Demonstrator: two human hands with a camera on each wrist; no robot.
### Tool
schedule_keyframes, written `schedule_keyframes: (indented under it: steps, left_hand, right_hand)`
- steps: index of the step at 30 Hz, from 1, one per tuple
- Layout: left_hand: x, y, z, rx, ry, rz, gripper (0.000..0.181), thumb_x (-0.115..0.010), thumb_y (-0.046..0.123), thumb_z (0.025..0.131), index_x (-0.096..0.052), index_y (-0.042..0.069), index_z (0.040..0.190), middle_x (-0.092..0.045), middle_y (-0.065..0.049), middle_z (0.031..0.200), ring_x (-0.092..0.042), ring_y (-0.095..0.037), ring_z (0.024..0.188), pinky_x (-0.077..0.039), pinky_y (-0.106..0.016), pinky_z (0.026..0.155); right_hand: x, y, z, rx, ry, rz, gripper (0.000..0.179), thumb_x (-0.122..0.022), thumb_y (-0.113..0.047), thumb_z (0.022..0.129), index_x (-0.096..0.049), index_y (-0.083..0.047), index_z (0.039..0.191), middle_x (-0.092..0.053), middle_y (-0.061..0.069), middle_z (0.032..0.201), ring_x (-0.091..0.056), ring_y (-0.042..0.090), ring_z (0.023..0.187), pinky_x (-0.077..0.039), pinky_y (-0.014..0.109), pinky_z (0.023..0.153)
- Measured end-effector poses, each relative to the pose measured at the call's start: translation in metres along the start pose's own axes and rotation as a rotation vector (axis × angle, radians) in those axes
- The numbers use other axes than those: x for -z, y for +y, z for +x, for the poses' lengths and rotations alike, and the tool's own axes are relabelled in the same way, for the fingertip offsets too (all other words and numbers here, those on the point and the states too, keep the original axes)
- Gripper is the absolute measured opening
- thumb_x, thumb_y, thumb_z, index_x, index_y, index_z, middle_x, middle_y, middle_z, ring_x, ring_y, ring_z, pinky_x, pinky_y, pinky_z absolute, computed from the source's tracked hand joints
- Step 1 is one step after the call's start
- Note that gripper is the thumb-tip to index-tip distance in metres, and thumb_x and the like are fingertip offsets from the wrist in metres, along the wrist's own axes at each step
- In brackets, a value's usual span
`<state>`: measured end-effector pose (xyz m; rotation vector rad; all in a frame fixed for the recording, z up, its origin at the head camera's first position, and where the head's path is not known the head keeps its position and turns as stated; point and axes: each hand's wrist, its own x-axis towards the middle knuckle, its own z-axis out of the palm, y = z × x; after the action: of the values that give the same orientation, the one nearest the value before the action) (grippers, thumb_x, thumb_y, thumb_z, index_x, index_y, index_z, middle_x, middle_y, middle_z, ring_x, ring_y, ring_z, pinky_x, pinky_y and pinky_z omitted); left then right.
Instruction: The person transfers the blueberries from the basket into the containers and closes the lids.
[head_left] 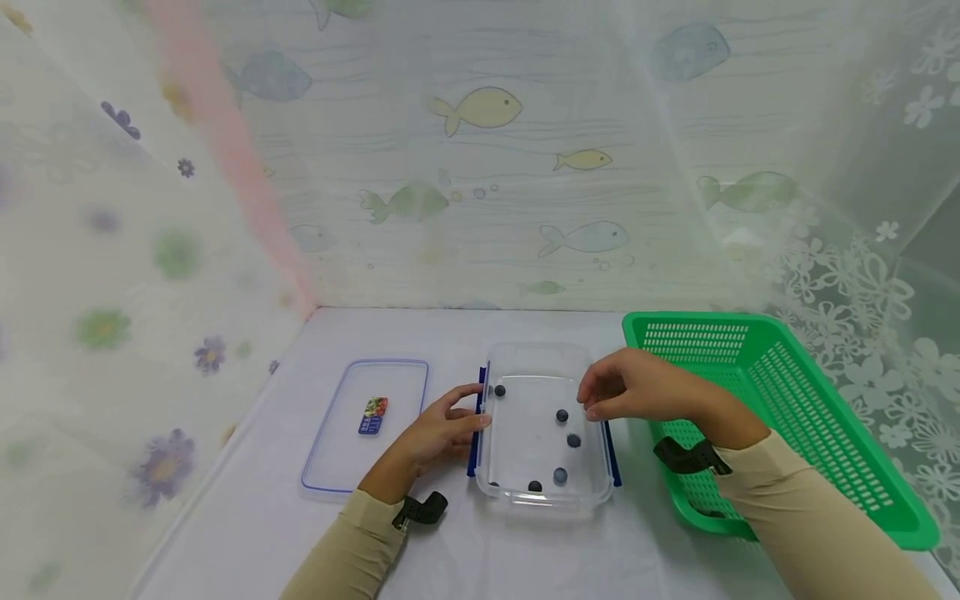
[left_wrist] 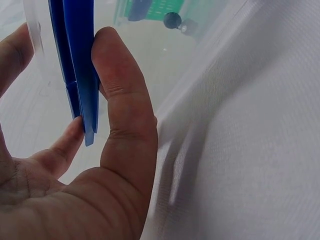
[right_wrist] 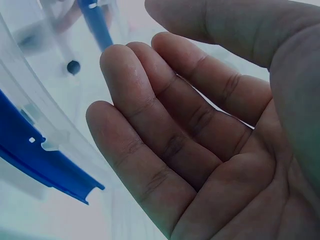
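Observation:
A clear plastic food container (head_left: 525, 442) with blue side latches stands lidless on the white table. Several dark blueberries (head_left: 562, 415) lie scattered across its floor. My left hand (head_left: 442, 429) grips its left side; in the left wrist view the thumb (left_wrist: 120, 95) and fingers are on either side of the blue latch (left_wrist: 80, 55). Over the container's right edge hangs my right hand (head_left: 626, 387), its fingers loosely bent. Nothing shows between those fingers (right_wrist: 165, 125) and the thumb in the right wrist view, where one blueberry (right_wrist: 73, 67) appears beyond them inside the container.
To the left, a clear lid (head_left: 345, 458) with a blue rim lies flat, bearing a small colourful label (head_left: 372, 415). A large green basket (head_left: 840, 412) stands at the right, partly under my right forearm. Patterned sheer curtains (head_left: 480, 200) enclose the table's back and sides.

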<state>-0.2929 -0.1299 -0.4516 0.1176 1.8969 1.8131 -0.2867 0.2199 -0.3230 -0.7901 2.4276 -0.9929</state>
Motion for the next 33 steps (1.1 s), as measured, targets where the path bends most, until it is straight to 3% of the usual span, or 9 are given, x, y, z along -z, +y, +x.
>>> schedule_keyframes:
  steps: [19, 33]
  left_hand:
    - [0.000, 0.000, -0.002, -0.002, -0.002, 0.006, 0.076, -0.083, 0.042, 0.088, -0.045, 0.036, 0.153, -0.062, -0.015, 0.135, -0.070, -0.024, 0.097, -0.061, -0.038, 0.086]
    - [0.000, 0.001, -0.002, 0.002, 0.001, 0.013, 0.075, -0.083, 0.044, 0.088, -0.045, 0.038, 0.152, -0.060, -0.015, 0.135, -0.068, -0.024, 0.095, -0.061, -0.036, 0.084]
  right_hand:
    - [0.004, 0.006, -0.012, -0.008, 0.015, -0.056, 0.014, -0.081, -0.022, 0.090, -0.075, -0.016, 0.101, -0.074, -0.006, 0.091, -0.071, 0.016, 0.084, -0.059, 0.029, 0.076]
    - [0.014, 0.030, -0.050, -0.002, 0.086, -0.026, 0.015, -0.080, -0.025, 0.092, -0.073, -0.014, 0.098, -0.070, -0.002, 0.086, -0.063, 0.012, 0.075, -0.056, 0.027, 0.069]
